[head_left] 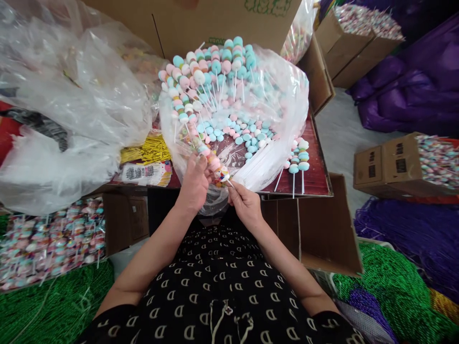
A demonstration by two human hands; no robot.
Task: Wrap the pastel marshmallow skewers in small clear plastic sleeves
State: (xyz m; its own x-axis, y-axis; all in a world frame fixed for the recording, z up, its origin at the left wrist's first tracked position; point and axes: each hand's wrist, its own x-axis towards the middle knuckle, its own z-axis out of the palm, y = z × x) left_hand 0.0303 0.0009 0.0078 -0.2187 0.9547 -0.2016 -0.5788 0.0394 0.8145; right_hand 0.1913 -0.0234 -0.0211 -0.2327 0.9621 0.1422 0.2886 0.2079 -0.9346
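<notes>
Near the table's front edge, a candy skewer point(214, 165) with pink and coloured pieces slants between my hands. My left hand point(196, 181) is closed around its side, with the thumb and fingertips on the wrapped part. With thumb and forefinger, my right hand point(246, 203) pinches the white stick at its lower end. Just beyond, many finished-looking skewers point(222, 67) of pink, white and blue candies are piled on a clear plastic bag point(290, 95). Loose candy discs point(247, 136) lie in front of them, and a bundle of white sticks point(263, 165) rests at the bag's right side.
Yellow twist ties point(152, 149) and printed labels point(145, 173) lie left of the skewers. Several skewers point(299, 155) sit on the table's right corner. Large plastic bags point(71, 105) crowd the left. An open carton point(322, 229) stands below right; bead strands point(390, 286) cover the floor.
</notes>
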